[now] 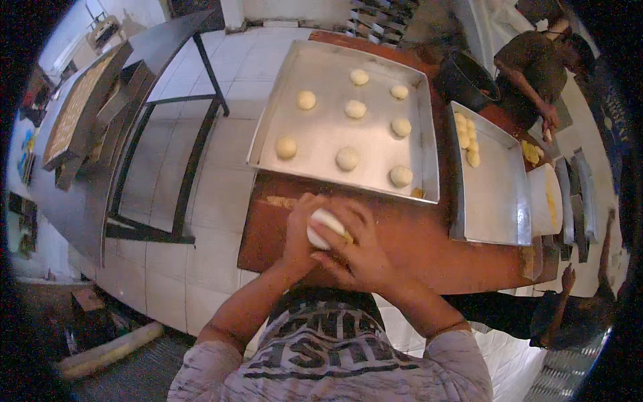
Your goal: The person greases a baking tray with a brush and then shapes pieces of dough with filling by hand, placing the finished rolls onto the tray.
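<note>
A pale ball of dough is cupped between my two hands, just above the near edge of the brown table. My left hand wraps its left side. Curled over it from the right is my right hand, and a bit of yellow shows by its fingers. Beyond my hands lies a large metal tray. Several round dough balls sit spaced apart on it, among them a near one and one at the left.
A smaller metal tray with yellowish balls stands right on the brown table. Behind it are a black tub and a person at work. Another person is at lower right. A dark-framed table stands left.
</note>
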The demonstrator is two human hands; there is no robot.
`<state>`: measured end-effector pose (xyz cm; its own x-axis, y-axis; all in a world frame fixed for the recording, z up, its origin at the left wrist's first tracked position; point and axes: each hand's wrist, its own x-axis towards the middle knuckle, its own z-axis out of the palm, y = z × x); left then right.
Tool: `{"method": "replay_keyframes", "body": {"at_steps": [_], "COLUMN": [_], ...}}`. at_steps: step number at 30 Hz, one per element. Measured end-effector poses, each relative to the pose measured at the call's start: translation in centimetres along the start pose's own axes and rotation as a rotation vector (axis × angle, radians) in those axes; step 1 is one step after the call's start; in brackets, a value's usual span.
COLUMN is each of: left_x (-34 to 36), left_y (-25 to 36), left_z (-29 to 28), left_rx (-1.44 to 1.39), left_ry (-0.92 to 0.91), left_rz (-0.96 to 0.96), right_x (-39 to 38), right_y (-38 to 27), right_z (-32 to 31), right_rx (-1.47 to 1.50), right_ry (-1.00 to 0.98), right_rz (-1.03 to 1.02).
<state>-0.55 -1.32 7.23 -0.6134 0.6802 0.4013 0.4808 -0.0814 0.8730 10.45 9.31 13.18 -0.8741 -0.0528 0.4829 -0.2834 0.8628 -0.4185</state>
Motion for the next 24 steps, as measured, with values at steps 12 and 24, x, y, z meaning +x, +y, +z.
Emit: {"method": "replay_keyframes", "body": {"at_steps": [12,24], "left_x": [-2.0,22.7], "left_y": [-3.5,-10.3], "left_z": [-2.2,-4.7], "left_rx": [0.628,0.796], "left_ry": [0.301,0.010], "left_rz": [-0.277,0.188], "right_x": [22.6,11.9], "right_y": [24.2,20.0], "right_z": [3.9,-9.0], "right_rx": [0.133,0.236], "right_ry": [0.549,0.244], "right_rz": [0.212,0.163]}}
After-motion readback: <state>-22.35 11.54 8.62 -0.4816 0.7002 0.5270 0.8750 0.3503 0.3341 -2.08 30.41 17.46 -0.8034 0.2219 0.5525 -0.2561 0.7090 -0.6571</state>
